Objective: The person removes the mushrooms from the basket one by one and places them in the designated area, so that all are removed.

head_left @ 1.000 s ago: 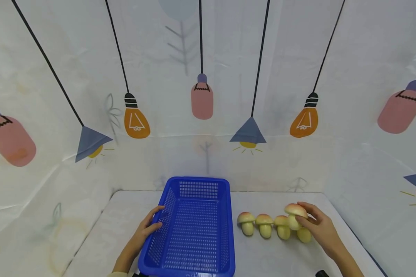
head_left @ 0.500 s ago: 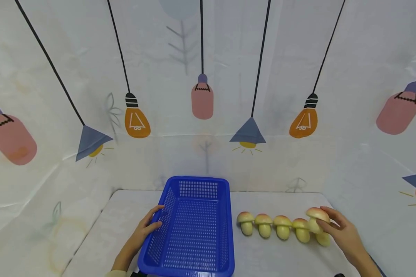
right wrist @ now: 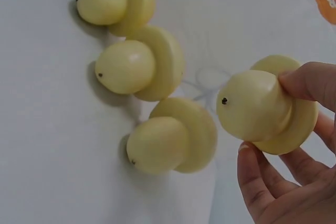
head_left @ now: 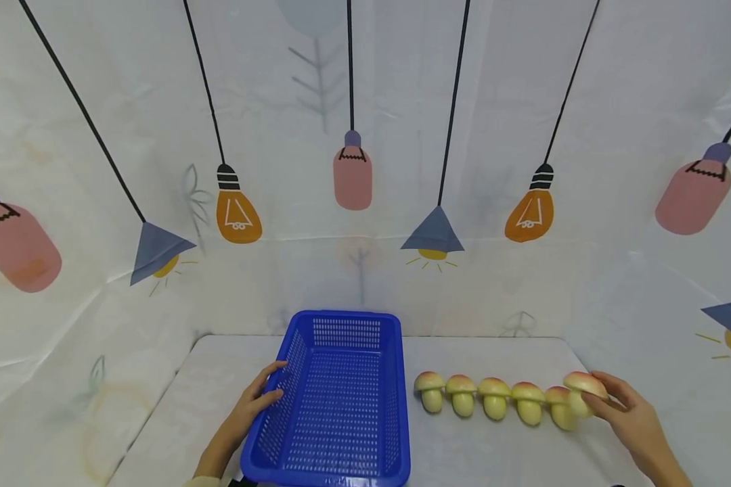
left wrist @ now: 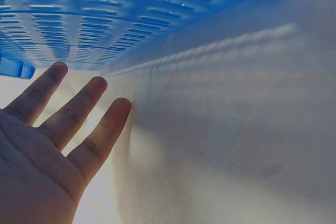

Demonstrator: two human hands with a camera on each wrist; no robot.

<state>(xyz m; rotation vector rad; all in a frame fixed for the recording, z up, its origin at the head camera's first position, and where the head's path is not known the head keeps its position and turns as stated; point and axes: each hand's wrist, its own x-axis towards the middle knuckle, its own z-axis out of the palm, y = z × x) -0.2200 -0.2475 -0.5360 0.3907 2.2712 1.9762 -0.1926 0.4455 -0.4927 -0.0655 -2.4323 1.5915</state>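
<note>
A blue plastic basket [head_left: 335,412] with slotted walls stands in the middle of the table. My left hand [head_left: 248,409] lies at its left side, thumb and index tips touching the rim. In the left wrist view, three fingers [left wrist: 86,114] of that hand are straight and spread beside the basket wall. My right hand [head_left: 636,419] holds a toy mushroom [right wrist: 254,106] between thumb and fingers, just off the right end of a row. Several similar mushrooms [head_left: 528,404], with reddish caps and pale yellow stems, lie side by side right of the basket.
The white table [head_left: 463,460] carries the basket and the row. Behind it hangs a pale cloth wall [head_left: 365,270] printed with lamps and bulbs. The table's right edge lies close to my right hand.
My right hand has moved rightward along the row with a mushroom. More mushrooms now lie in the row, which reaches further right. My left hand and the basket stay put.
</note>
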